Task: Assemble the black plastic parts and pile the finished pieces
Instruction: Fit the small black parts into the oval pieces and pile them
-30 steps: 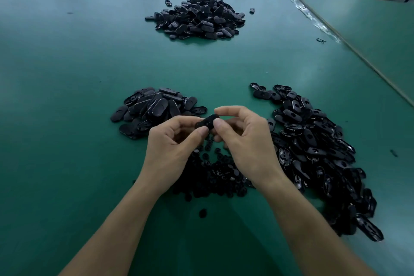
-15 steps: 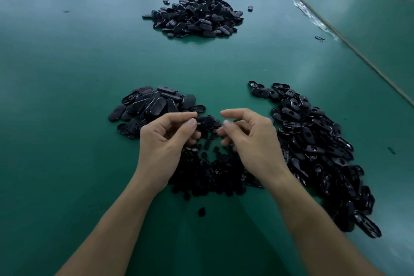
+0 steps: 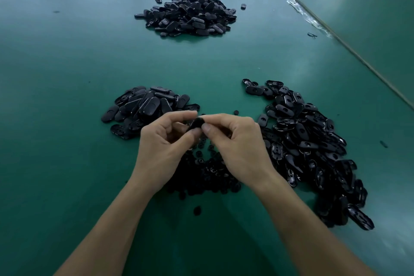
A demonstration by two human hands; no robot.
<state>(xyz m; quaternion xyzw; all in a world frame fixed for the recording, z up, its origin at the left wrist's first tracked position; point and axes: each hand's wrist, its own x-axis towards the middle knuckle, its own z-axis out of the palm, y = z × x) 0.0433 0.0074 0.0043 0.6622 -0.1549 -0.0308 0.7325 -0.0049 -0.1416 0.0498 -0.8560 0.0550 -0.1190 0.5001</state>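
Between both hands' fingers (image 3: 207,128) sits the black part (image 3: 197,123); pinched from either side.

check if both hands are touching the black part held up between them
Touching. The head view shows the left hand and right hand each pinching the black part with thumb and forefinger, no gap visible.

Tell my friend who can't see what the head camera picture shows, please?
Two bare hands, left hand and right hand, pinch one small black part together over a green table. Piles of black plastic pieces lie around them: one at left, one at right, one farther away.
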